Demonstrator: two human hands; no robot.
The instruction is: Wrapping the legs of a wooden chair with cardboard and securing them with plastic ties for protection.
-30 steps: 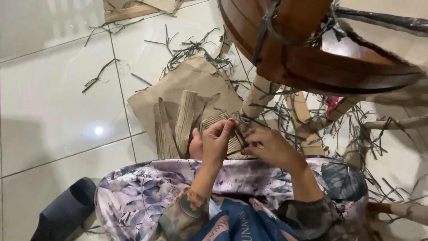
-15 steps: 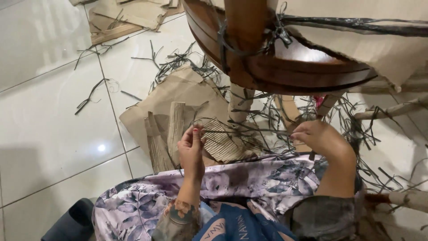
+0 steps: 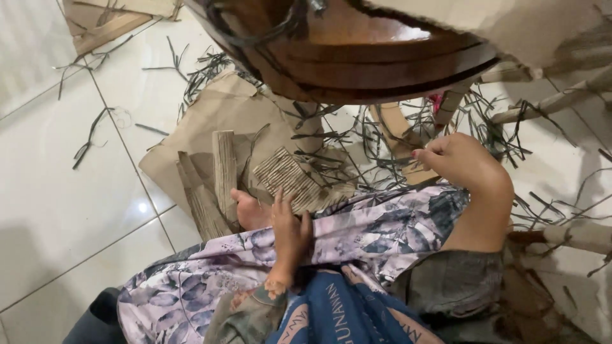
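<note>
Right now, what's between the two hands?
In the head view, the flowered cloth over the lap spans between the left hand and the right hand, with a ribbed cardboard scrap and dark strips just beyond.

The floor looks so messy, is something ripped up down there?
Yes. Thin dark strips lie scattered across the white tile floor, with torn brown cardboard and a ribbed scrap near the left hand. It looks like packing shredded off.

Two hands, one wooden chair seat, one ribbed cardboard piece, countless dark strips.
</note>
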